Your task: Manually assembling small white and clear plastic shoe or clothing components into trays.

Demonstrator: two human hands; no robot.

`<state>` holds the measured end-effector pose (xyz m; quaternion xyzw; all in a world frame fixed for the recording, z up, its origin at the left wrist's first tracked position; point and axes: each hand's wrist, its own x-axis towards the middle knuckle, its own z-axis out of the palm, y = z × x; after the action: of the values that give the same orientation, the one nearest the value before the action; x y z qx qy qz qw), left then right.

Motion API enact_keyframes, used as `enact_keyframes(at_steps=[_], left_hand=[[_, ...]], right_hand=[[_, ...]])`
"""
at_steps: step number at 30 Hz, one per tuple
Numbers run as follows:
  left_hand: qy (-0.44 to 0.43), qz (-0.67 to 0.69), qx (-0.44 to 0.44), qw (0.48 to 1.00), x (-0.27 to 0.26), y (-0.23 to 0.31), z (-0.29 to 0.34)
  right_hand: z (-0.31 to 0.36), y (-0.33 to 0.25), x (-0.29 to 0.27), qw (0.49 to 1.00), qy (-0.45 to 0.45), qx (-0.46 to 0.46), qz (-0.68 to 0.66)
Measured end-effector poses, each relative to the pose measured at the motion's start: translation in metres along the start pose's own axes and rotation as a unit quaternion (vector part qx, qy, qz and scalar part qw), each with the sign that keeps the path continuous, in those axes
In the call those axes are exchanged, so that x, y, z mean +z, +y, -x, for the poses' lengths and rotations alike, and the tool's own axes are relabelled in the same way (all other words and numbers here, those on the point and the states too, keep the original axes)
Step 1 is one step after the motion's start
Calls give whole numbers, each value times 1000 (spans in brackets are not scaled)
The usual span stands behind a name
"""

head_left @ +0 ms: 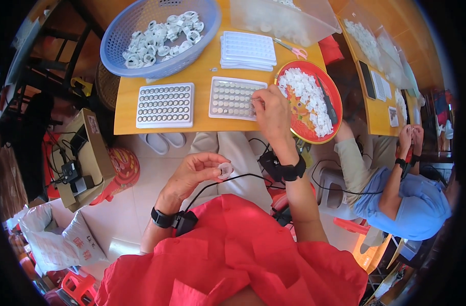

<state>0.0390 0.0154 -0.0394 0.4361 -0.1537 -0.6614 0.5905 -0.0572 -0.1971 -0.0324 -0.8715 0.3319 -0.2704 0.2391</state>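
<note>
My left hand, over my lap, pinches a small round whitish plastic piece between thumb and fingers. My right hand reaches to the right edge of a white tray with rows of silver button cells. Its thumb and fingers are pressed together there; what they hold, if anything, is hidden. Left of it lies a second white tray with rows of dark-rimmed round cells. Beside my right hand a red round tray bears many small white pieces and a dark slim tool.
A blue basket of white ring-shaped parts stands at the table's far left. Behind the cells are stacked white trays, pink-handled scissors and a clear bin. A co-worker in blue sits at right. A cardboard box stands at left.
</note>
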Motion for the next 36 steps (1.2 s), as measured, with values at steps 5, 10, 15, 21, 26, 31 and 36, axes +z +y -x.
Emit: enact_keyframes(at_steps=[5,10,15,21,26,31,36], left_hand=[[-16,1,9,1000,-7,-1,2],[-6,12,13,1000,-10,-2,4],[-5,14,24,1000,-13,-5,6],[-8,18,25,999,-13,-4,11],[7,10,29,1000,-14,-8,11],[3,13,31,999,-11,-4,13],[7,43,50,998,-13,-6,9]], right_hand=[[-7,0,0,999,-33,11,26],[-11,-1,-1,997,-54,-6,46],[-16,-3,-2,996,-63,-14,62],[-14,-6,-2,996,-52,-5,77],[-18,0,1,994,-78,30,76],[-19,2,-5,997,-54,22,50],[-14,7,-19,994,-52,72,-58]])
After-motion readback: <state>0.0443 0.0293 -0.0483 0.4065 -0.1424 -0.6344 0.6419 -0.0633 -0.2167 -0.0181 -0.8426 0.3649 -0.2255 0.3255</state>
